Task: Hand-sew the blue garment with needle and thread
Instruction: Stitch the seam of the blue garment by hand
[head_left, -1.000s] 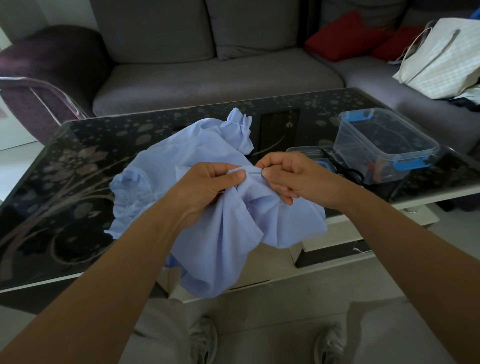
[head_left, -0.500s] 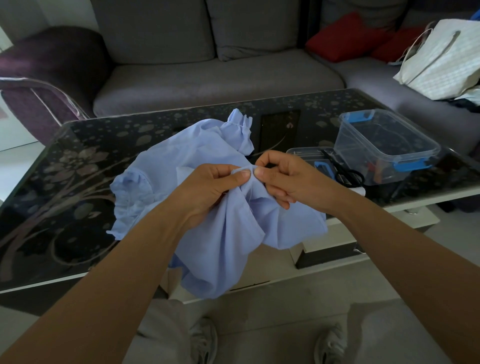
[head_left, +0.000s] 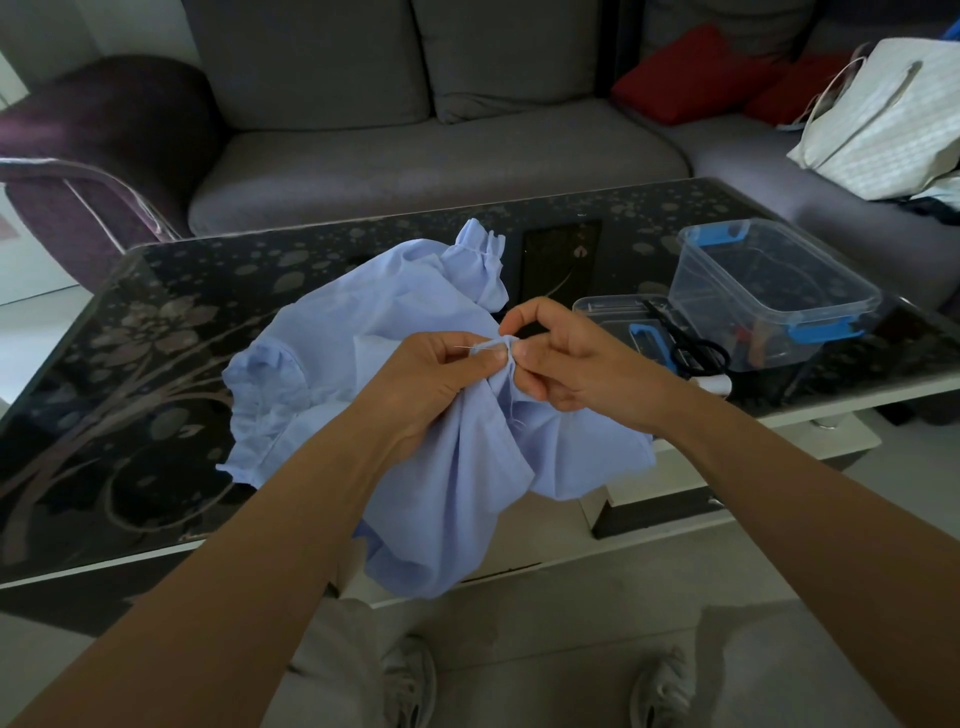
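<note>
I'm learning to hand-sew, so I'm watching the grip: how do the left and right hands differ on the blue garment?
The left hand pinches the fold with its thumb laid flat, while the right hand arches its forefinger high over its pinch. A thin needle shows beside the left hand's thumb, none by the right hand. Both grip the same bunched fold of the blue garment, close together.

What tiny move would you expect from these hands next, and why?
Probably the left hand draws the thin silver needle out leftward: it pokes from the pinched fold of the light blue cloth garment beside that hand's thumb, while the right hand pinches the fold.
</note>
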